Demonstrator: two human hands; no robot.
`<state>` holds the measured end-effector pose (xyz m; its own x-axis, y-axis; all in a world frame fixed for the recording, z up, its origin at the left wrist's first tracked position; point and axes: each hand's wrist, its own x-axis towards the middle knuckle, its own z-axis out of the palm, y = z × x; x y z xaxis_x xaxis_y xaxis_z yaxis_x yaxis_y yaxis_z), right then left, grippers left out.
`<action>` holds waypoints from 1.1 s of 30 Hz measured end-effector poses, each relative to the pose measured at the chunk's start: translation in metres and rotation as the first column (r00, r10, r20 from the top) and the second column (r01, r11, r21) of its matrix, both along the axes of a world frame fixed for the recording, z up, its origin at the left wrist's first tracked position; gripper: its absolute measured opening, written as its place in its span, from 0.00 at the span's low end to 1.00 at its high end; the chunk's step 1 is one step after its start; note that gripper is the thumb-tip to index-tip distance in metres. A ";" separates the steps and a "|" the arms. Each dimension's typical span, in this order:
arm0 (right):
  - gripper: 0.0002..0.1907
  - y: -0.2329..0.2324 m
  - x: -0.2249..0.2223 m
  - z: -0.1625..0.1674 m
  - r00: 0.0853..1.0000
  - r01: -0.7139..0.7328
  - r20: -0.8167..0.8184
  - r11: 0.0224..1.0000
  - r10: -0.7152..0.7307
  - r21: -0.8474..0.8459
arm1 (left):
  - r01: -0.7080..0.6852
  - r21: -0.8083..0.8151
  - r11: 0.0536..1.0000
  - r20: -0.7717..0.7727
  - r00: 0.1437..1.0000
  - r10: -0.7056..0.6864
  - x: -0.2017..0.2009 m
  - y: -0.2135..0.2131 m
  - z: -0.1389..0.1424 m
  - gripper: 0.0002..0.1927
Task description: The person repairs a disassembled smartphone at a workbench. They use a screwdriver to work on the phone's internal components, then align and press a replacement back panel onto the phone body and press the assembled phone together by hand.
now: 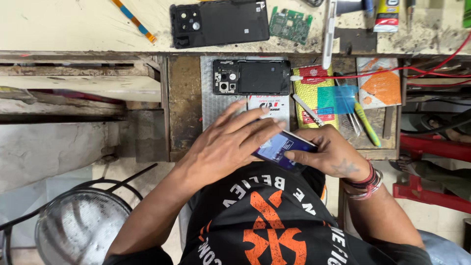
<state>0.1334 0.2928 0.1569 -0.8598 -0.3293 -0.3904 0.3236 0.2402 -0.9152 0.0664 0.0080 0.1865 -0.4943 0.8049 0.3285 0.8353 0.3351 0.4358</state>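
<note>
**Both hands on a phone above the lap, opened phone on the bench beyond**

Nearest the camera: person's black shirt with orange print. Just above it, both hands meet on a phone [282, 148], lit screen facing up, held over the lap at the bench edge, not resting on the bench.

Left hand [228, 145]: fingers spread fairly wide and laid over the phone's left end, fingertips past its top edge. Right hand [329, 153]: fingers curled narrow, gripping the phone's right end, thumb on the screen. Red and black bands on that wrist.

Next out, on the lower bench: a grey mat [211, 105] with an opened phone body [251, 77] lying flat, camera parts and black inner plate exposed. Right of it a yellow packet [306, 98], a blue film square [336, 99], tweezers [309, 110], a green-handled tool [367, 125], red wires [392, 73].

Farthest, upper shelf: black back cover [219, 22], green circuit board [290, 23], a glue tube [387, 14], flex strip [133, 20].

Progress, judged: the bench phone sits stripped, cover and board apart from it, so reassembly looks undone; the held phone looks whole and powered.
</note>
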 end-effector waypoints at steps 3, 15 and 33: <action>0.10 0.018 0.013 -0.002 0.984 0.166 0.074 0.984 -0.162 -0.059 | -0.057 -0.009 0.998 0.028 0.998 0.057 0.003 -0.005 0.011 0.44; 0.07 0.225 0.119 0.019 0.097 0.603 0.241 -0.135 -0.966 -0.786 | -0.329 0.136 0.935 0.217 0.930 0.295 0.005 -0.043 -0.022 0.37; 0.08 0.223 0.140 0.039 -0.020 0.991 -0.063 -0.012 -0.998 -0.136 | -0.421 0.141 0.896 0.284 0.884 0.371 0.005 -0.048 -0.053 0.30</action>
<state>0.2738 0.5163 0.1963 -0.3611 0.8873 -0.2869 0.1082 -0.2658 -0.9580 0.0715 -0.0402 0.1340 -0.8425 0.4573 0.2847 0.5092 0.5036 0.6979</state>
